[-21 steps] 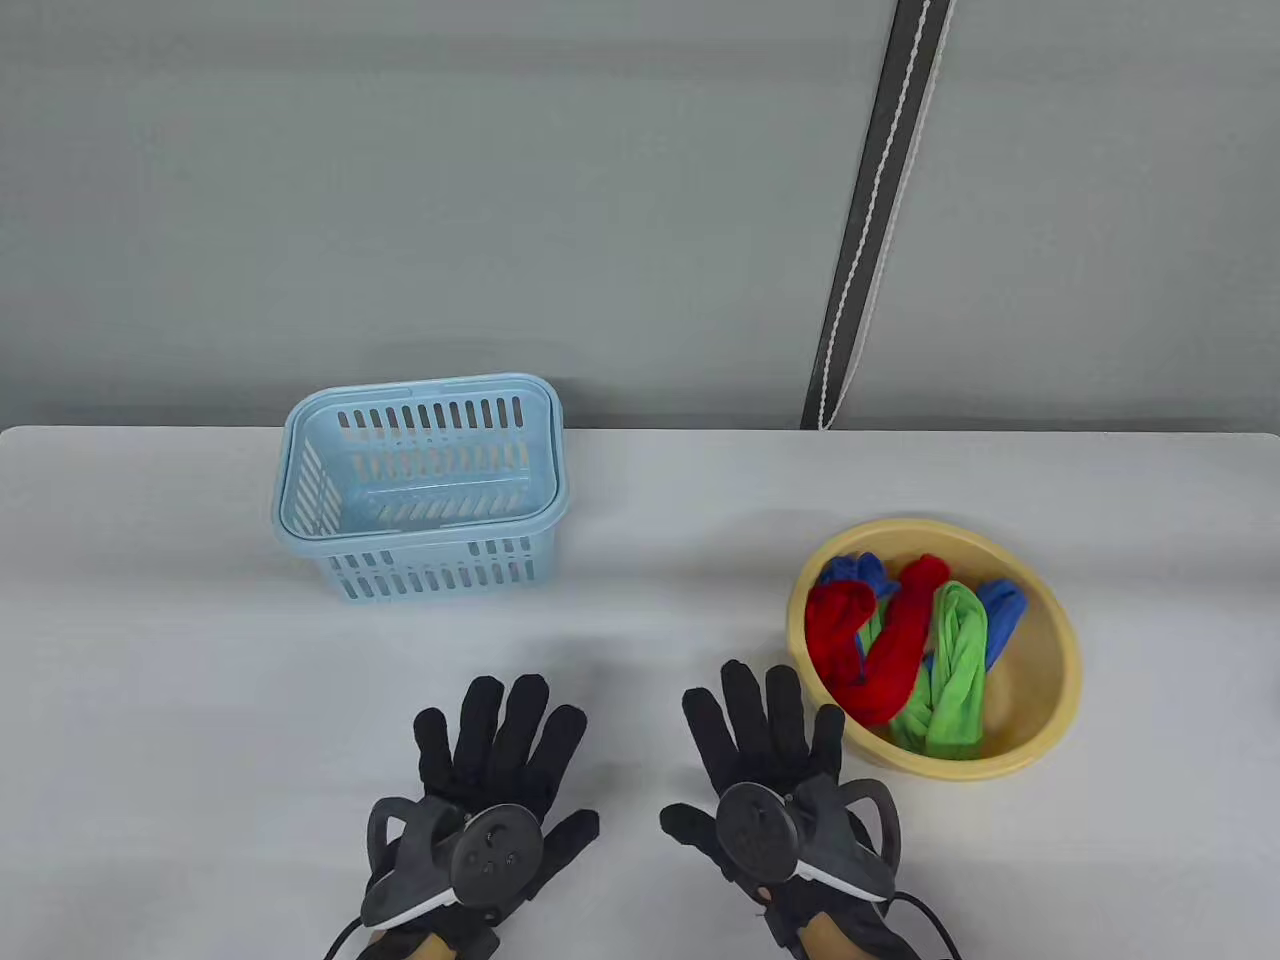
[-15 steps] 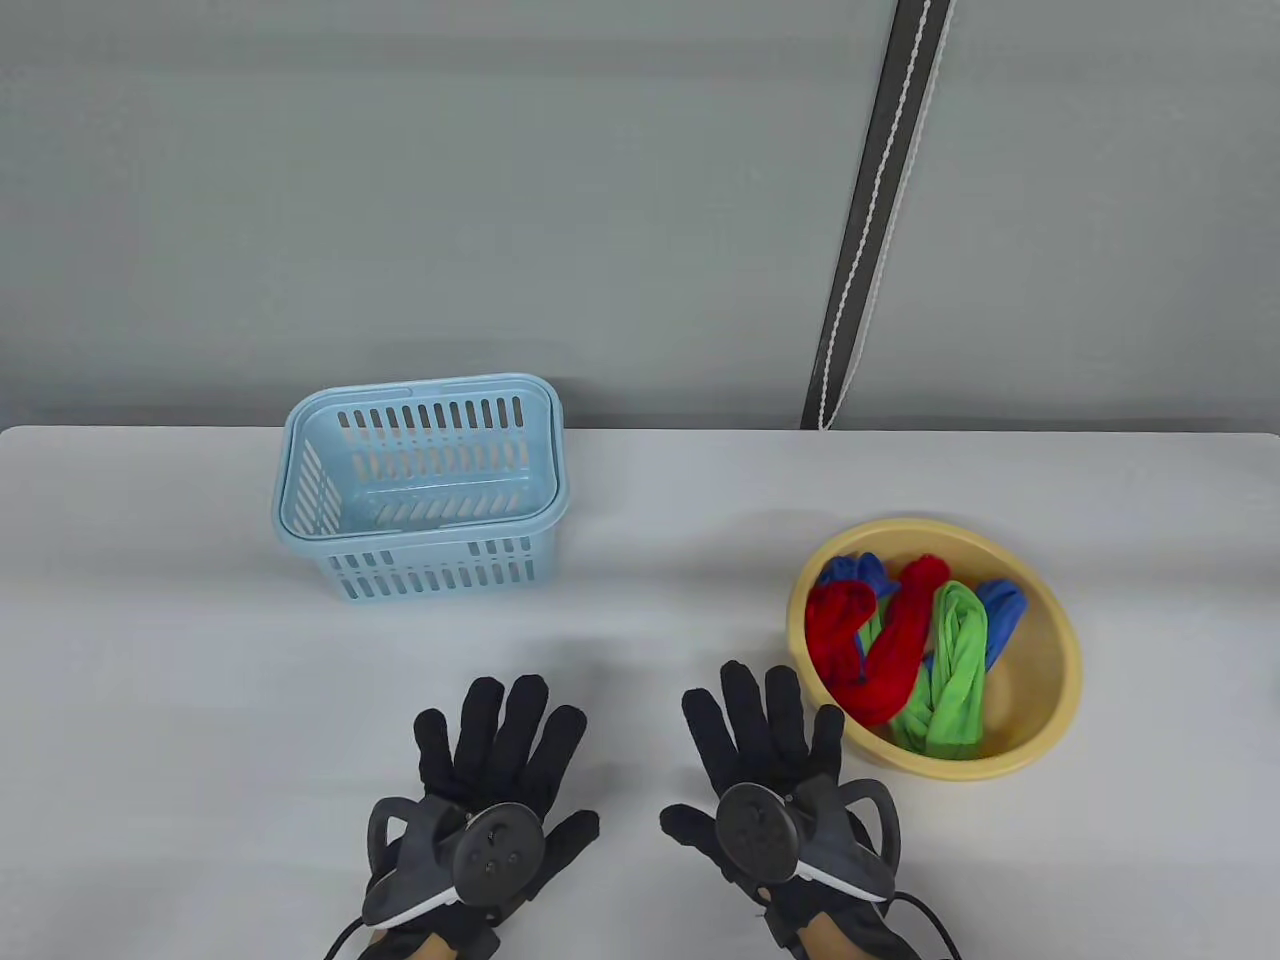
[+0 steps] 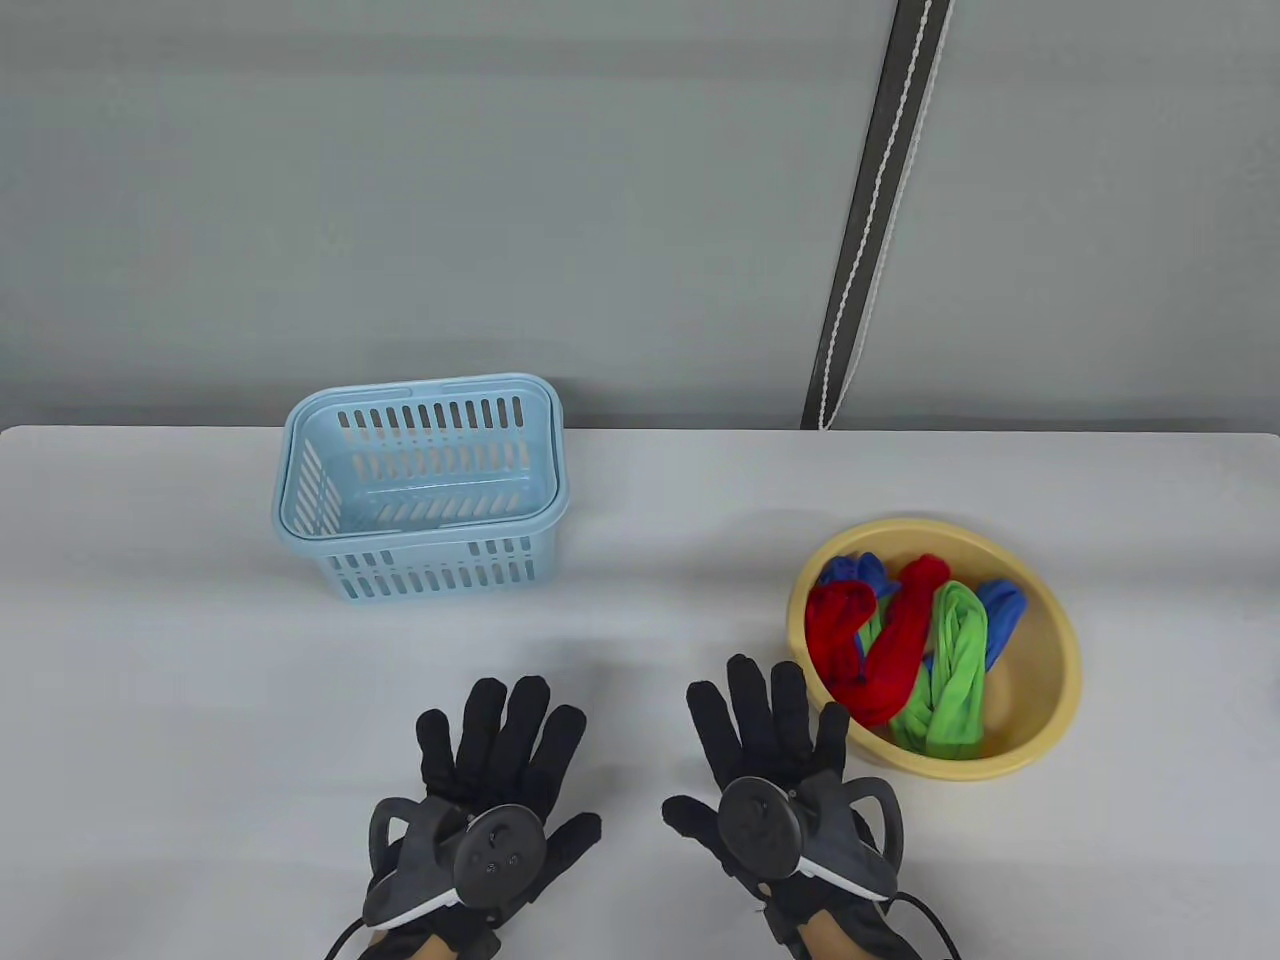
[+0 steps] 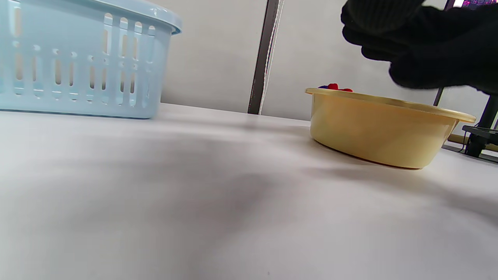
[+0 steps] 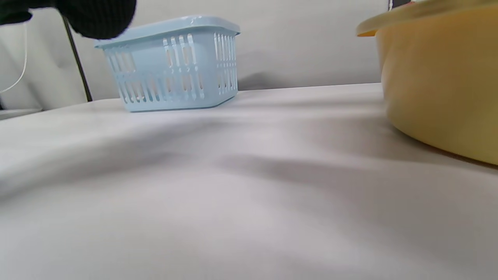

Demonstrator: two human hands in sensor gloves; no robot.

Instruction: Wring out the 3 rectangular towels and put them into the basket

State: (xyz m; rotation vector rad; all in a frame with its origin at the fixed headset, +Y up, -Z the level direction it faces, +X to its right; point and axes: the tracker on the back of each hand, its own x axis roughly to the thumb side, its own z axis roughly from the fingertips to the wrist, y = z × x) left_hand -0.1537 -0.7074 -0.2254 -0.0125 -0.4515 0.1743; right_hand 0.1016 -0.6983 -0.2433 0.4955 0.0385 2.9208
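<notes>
A red towel (image 3: 885,640), a green towel (image 3: 955,660) and a blue towel (image 3: 1000,610) lie twisted together in a yellow basin (image 3: 1050,690) at the right. The light blue slatted basket (image 3: 420,480) stands empty at the back left. My left hand (image 3: 500,740) lies flat near the front edge, fingers straight and spread, holding nothing. My right hand (image 3: 770,720) lies flat beside it, fingers straight, its outer fingers just short of the basin's rim. In the left wrist view the basket (image 4: 81,58) and basin (image 4: 381,128) show from table height, and only the tips of the towels peek over the rim.
The white table (image 3: 650,560) runs wide between basket and basin. A grey wall stands behind it, with a dark strap (image 3: 870,210) hanging down at the right. In the right wrist view the basin wall (image 5: 439,81) is very close on the right.
My right hand has crept slightly forward and to the right. The left hand, the towels, basin and basket have not moved.
</notes>
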